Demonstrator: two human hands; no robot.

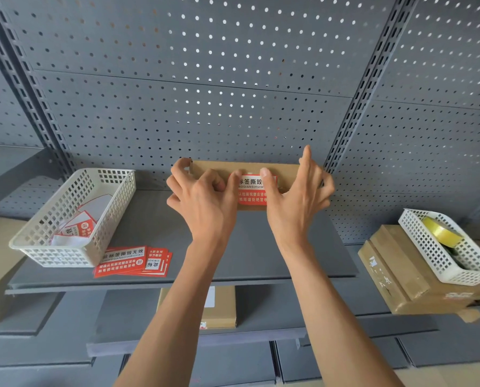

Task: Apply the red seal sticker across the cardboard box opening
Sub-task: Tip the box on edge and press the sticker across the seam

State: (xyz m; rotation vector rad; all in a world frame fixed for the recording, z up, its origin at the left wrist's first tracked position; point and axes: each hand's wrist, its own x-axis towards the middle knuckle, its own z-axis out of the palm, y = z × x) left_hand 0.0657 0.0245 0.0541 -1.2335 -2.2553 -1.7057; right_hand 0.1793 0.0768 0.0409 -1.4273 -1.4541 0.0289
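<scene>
Red seal sticker [252,188] lay on cardboard box [284,171], box standing at back of grey shelf [155,219] against pegboard [233,79].

Step, as judged: pressing sticker down.

Left hand [205,203] and right hand [294,202]: thumbs on sticker edges, fingers curled around box ends, each grip closed on box.

Next move likely: smooth sticker flat over opening; seam itself hidden.

Spare stickers [132,261], 2 white baskets [74,216] flanked.
</scene>
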